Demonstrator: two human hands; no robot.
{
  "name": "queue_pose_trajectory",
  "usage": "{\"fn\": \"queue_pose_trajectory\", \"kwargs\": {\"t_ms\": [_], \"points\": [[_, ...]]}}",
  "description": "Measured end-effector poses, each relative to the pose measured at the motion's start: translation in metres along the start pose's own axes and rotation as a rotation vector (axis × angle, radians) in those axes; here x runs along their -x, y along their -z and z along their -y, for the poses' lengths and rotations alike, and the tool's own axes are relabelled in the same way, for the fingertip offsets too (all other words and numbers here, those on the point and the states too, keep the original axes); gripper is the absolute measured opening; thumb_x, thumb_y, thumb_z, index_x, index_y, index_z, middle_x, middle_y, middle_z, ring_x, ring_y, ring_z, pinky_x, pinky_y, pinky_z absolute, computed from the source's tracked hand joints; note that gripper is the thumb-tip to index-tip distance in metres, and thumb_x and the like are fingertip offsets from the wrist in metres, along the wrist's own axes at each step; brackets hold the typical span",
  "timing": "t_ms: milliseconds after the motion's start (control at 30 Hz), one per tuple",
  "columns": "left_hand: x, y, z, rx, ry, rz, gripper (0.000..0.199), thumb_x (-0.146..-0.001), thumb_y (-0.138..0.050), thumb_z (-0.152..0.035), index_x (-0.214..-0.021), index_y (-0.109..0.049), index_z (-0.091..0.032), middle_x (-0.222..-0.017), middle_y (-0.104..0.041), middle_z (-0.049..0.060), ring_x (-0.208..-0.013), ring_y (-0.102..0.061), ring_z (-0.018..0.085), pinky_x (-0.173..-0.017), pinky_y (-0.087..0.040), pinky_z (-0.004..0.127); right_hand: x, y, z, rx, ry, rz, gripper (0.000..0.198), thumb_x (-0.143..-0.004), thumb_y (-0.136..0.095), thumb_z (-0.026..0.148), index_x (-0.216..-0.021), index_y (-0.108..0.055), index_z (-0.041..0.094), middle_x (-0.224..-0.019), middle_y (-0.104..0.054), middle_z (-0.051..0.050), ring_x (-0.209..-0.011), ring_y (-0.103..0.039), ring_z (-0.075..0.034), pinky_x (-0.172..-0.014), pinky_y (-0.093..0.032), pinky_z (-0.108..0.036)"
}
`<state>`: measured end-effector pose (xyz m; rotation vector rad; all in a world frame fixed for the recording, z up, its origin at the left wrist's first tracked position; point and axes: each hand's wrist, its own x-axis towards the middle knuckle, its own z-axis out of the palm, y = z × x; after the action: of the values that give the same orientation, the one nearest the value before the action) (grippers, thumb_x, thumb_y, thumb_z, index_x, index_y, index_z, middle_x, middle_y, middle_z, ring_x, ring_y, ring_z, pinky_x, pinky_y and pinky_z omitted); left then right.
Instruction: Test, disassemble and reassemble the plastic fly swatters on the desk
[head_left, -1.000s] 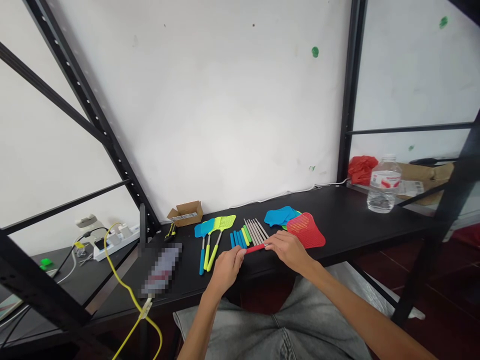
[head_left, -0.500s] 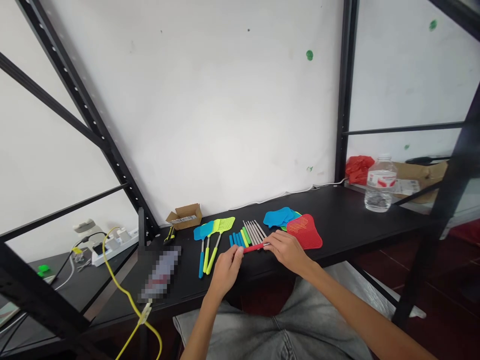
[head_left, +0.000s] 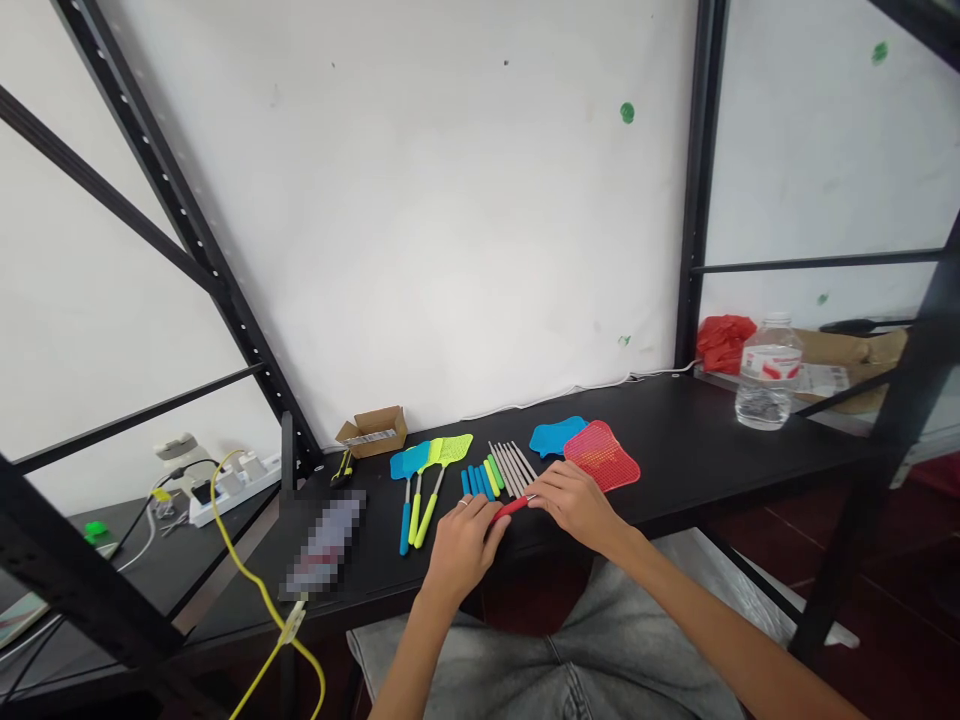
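Note:
My left hand (head_left: 463, 545) is closed around the end of a red handle (head_left: 512, 507). My right hand (head_left: 576, 497) pinches a red fly swatter between that handle and its red mesh head (head_left: 606, 458); the fingers cover most of the join. Just beyond my hands lie several grey metal rods (head_left: 512, 468) and a row of loose blue, yellow and green handles (head_left: 480, 479). Blue swatter heads (head_left: 553, 438) rest partly under the red one. Left of my left hand, three fly swatters with handles lie side by side, including a blue one (head_left: 406, 520).
A small open cardboard box (head_left: 373, 440) and a yellow-black cutter (head_left: 343, 469) sit at the back left. A blurred-out object (head_left: 324, 550) with a yellow cable (head_left: 259, 585) lies nearer. A water bottle (head_left: 769, 375) stands right, beside the black shelf post (head_left: 697, 200).
My left hand has turned and slid farther over the red handle, its fingers now across the top. The red swatter is tilted more, its head shifted slightly left over the blue ones.

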<state>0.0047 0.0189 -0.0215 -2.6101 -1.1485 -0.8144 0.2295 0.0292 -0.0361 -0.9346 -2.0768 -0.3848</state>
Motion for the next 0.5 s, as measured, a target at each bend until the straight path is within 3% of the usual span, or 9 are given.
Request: {"fn": "queue_pose_trajectory", "kwargs": {"t_ms": [267, 500], "points": [[0.0005, -0.0023, 0.006, -0.057, 0.026, -0.085, 0.029, -0.099, -0.038, -0.031, -0.098, -0.065, -0.021, -0.086, -0.061, 0.007, -0.084, -0.055, 0.023, -0.072, -0.041, 0.033, -0.001, -0.0009, 0.0015, 0.005, -0.051, -0.025, 0.018, -0.095, -0.053, 0.025, -0.101, -0.07, 0.022, -0.093, -0.073, -0.006, -0.091, -0.057, -0.023, -0.083, -0.042, -0.039], [0.0014, -0.0055, 0.0072, -0.057, 0.083, -0.013, 0.031, -0.1, -0.032, -0.033, -0.099, -0.06, -0.021, -0.074, -0.063, 0.006, -0.07, -0.058, 0.021, -0.06, -0.034, 0.03, -0.002, -0.0022, 0.0009, 0.017, -0.086, -0.014, 0.017, -0.094, -0.053, 0.024, -0.098, -0.07, 0.022, -0.092, -0.073, -0.006, -0.09, -0.058, -0.023, -0.082, -0.044, -0.039]]}}
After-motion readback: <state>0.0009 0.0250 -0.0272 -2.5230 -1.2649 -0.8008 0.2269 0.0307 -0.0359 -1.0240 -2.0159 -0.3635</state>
